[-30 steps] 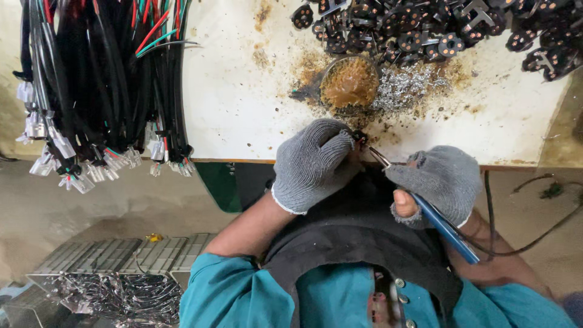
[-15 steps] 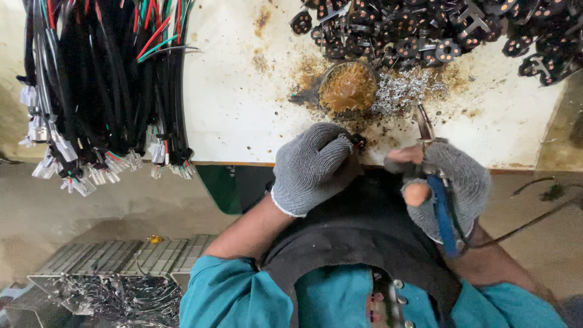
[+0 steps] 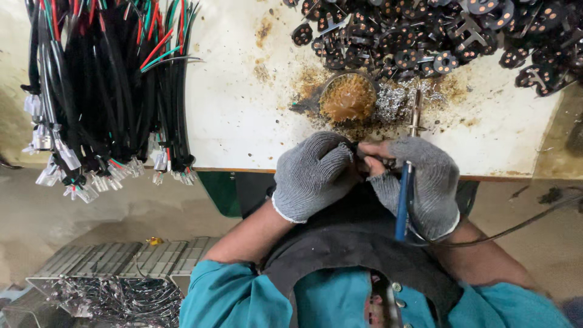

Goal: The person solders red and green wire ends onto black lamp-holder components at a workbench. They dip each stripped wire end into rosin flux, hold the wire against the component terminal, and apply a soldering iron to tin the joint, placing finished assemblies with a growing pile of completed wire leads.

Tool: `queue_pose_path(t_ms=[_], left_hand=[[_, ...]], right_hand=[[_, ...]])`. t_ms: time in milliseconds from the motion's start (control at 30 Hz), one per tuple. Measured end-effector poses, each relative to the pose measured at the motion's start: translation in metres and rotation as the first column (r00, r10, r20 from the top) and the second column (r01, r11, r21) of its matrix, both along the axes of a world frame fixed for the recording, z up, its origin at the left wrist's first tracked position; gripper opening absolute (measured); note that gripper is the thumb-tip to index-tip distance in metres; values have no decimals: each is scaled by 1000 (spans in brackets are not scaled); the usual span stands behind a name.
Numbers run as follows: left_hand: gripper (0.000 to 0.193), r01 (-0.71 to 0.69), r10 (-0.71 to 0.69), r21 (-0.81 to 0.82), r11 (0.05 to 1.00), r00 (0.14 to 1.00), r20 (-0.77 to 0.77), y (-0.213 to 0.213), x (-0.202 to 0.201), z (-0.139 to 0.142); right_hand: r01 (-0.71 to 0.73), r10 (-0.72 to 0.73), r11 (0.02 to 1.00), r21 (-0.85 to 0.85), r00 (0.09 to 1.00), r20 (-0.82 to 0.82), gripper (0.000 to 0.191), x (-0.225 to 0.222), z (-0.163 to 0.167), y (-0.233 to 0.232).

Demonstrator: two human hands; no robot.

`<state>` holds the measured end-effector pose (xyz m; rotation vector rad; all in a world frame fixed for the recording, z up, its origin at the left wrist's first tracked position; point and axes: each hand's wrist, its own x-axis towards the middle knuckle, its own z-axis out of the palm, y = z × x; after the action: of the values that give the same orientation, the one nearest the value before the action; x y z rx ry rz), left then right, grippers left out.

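Broadly, a stained white worktable (image 3: 243, 115) fills the upper part of the view, its near edge running across just above the person's wrists. Over its left end hangs a thick bundle of black cables (image 3: 103, 91) with red and green strands among them, ending in pale plastic connectors (image 3: 67, 161) that dangle past the edge. Along the top right lies a heap of small dark round parts (image 3: 425, 36) with copper-coloured spots. Below the table on the left, grey trays of thin metal pieces (image 3: 103, 285) sit on the floor. Near the table's middle stands a small round dish of brown paste (image 3: 347, 97), with silvery solder scraps (image 3: 395, 100) just beside it on the right. The left hand (image 3: 313, 173), in a grey knit glove, is curled into a fist at the table edge, fingers closed on a small dark part (image 3: 354, 147) that is almost wholly hidden, so its shape cannot be told. The right hand (image 3: 425, 182), in a fingerless grey glove, meets it, bare fingertips (image 3: 371, 149) touching that same part. This hand is also closed around a soldering iron (image 3: 405, 182) with a blue handle, held roughly upright, its metal tip pointing away toward the scraps and its cord trailing off to the right.
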<state>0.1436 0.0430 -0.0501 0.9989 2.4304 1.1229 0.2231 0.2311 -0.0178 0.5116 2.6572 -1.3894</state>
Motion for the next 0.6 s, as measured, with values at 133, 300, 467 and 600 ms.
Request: queue_pose_path(t_ms=[133, 300, 467, 600], left_hand=[[24, 5, -5, 30, 1000, 1000, -17, 5, -6, 9], [29, 32, -39, 48, 998, 987, 158, -9, -37, 54], [19, 213, -180, -209, 954, 969, 167, -49, -58, 68], [8, 155, -153, -21, 988, 986, 72, -28, -83, 105]], right_hand=[[-3, 12, 997, 81, 993, -114, 18, -1, -7, -7], [30, -23, 999, 27, 969, -246, 10, 1, -13, -7], [57, -82, 993, -100, 960, -267, 15, 6, -12, 1], [267, -311, 946, -185, 908, -279, 9, 11, 7, 8]])
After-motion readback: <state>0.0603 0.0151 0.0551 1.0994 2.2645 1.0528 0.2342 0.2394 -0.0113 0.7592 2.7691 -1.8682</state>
